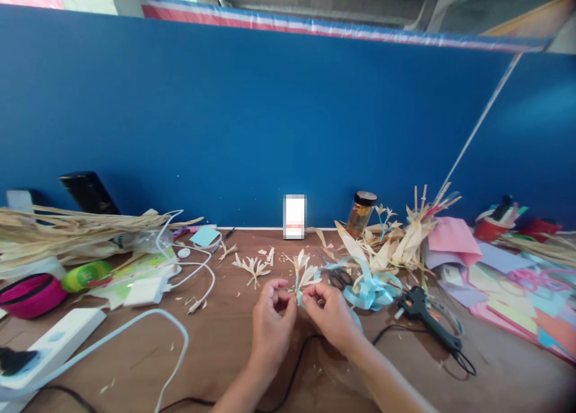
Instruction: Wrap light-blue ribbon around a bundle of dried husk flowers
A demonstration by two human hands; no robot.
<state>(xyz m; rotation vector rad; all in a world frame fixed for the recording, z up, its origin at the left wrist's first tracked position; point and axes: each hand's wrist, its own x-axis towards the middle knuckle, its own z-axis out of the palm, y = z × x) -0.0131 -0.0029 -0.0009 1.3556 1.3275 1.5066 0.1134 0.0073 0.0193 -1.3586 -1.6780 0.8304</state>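
Observation:
In front of me my left hand (pixel 273 317) pinches the stem of a small flower (pixel 302 268) made of pale dried husk strips, its petals fanned upward. My right hand (pixel 332 317) closes its thumb and fingers at the same stem, on a light blue ribbon. More of this ribbon (pixel 371 290) lies in loose loops just right of my right hand. Dark-handled scissors (pixel 338 277) lie beside it, partly covered. A second husk flower (pixel 252 269) rests on the table, left of the held one.
A black glue gun (pixel 427 320) and its cord lie right of my hands. Dried husks (pixel 405 248), a jar (pixel 361 214) and coloured papers (pixel 454 242) stand further right. At left are a power strip (pixel 67 335), white cables and more husks (pixel 81 230). A blue partition (pixel 252 113) rises behind.

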